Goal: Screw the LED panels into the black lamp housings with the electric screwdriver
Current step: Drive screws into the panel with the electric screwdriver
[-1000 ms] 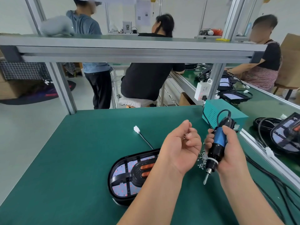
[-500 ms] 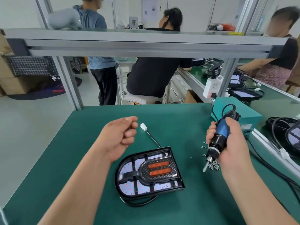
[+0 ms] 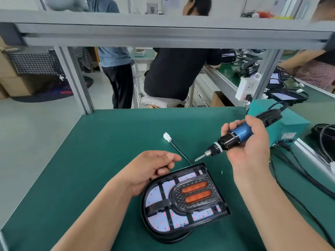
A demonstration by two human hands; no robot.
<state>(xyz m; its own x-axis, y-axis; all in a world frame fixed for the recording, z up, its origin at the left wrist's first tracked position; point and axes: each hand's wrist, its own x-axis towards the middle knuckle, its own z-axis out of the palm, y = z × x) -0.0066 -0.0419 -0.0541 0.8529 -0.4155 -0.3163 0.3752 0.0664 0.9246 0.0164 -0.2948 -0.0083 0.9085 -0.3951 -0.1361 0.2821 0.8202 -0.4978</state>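
Note:
A black lamp housing (image 3: 184, 233) lies on the green mat (image 3: 87, 160) in front of me, with the white LED panel (image 3: 158, 221) and two orange lenses seated in it. My right hand (image 3: 253, 151) grips the blue and black electric screwdriver (image 3: 237, 134). Its bit slants down to the left and ends just above the housing's far corner. My left hand (image 3: 152, 169) hovers at the housing's far left edge, fingers curled into the palm and thumb stretched out over them, holding small screws that stay hidden inside.
The housing's black lead ends in a white connector (image 3: 167, 137) on the mat. One loose screw (image 3: 221, 172) lies right of the housing. A teal power box (image 3: 290, 124) and black cables (image 3: 308, 180) crowd the right edge. People work at benches behind the frame.
My left hand left the screw pile, swung left and came back down to the housing's far edge. My right hand tipped the screwdriver from upright to slanting at the far corner.

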